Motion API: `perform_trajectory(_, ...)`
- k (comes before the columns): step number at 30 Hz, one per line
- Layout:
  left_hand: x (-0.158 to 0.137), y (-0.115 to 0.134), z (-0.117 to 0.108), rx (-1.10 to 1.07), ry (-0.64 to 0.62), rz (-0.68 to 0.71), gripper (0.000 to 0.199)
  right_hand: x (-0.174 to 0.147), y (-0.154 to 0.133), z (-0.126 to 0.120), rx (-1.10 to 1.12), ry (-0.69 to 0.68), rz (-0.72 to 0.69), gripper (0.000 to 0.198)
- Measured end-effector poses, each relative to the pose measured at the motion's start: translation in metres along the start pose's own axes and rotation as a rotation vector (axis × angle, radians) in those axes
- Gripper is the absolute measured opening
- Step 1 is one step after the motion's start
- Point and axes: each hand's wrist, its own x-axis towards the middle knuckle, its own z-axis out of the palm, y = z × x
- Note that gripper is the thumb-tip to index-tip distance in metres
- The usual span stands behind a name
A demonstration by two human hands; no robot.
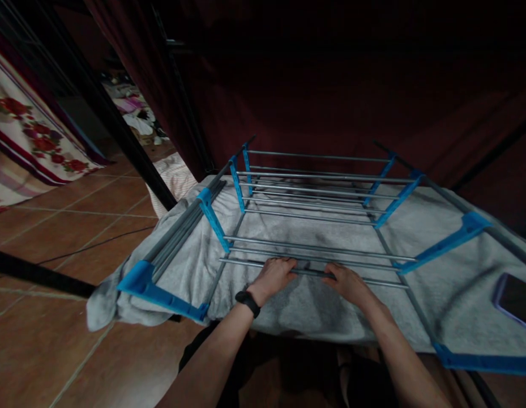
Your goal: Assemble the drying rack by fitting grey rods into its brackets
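Both hands are closed around one thin metal rod [311, 272], held level across the near part of a rack frame. My left hand [275, 274], with a black band on its wrist, wraps the rod left of its middle. My right hand [345, 281] grips it right of the middle, a short gap away. The rack [384, 241] is made of grey tubes with blue plastic brackets [216, 226] along both sides. Several crossbars [317, 247] span between the brackets farther back. At the near corners, the left bracket [161, 294] and right bracket [479, 361] have no rod between them.
The rack lies on a grey blanket [326, 320]. Loose tubes [182, 241] rest at the left side. A phone [517, 300] lies at the right edge. Black posts [118, 124] and a dark red curtain [309, 107] surround the bed. Tiled floor [114, 229] shows left.
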Motion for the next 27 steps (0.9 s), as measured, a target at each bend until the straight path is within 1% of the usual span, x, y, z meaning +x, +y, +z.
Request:
perform_trajectory(4,-0.001,0.0,-0.003,-0.005,0.021,-0.012,0.021,0.001,0.002,0.001,0.028,-0.003,-0.036,0.018)
perform_trajectory(9,0.002,0.0,-0.003,-0.006,0.039,-0.012,0.018,0.002,0.002,0.002,-0.019,0.034,-0.042,0.023)
perform_trajectory(14,0.002,0.0,-0.006,-0.003,0.05,0.012,0.019,-0.005,-0.015,-0.012,-0.04,0.06,0.005,0.024)
perform_trajectory(19,0.0,-0.004,-0.007,-0.022,0.062,0.065,0.025,-0.009,-0.032,-0.025,-0.119,0.056,0.038,0.022)
perform_trajectory(24,0.004,-0.016,-0.004,0.012,0.092,0.028,0.027,-0.01,-0.034,-0.029,-0.205,0.082,0.039,0.019)
perform_trajectory(27,0.005,-0.02,-0.002,0.036,0.143,0.041,0.03,-0.011,-0.032,-0.033,-0.244,0.11,0.082,0.02)
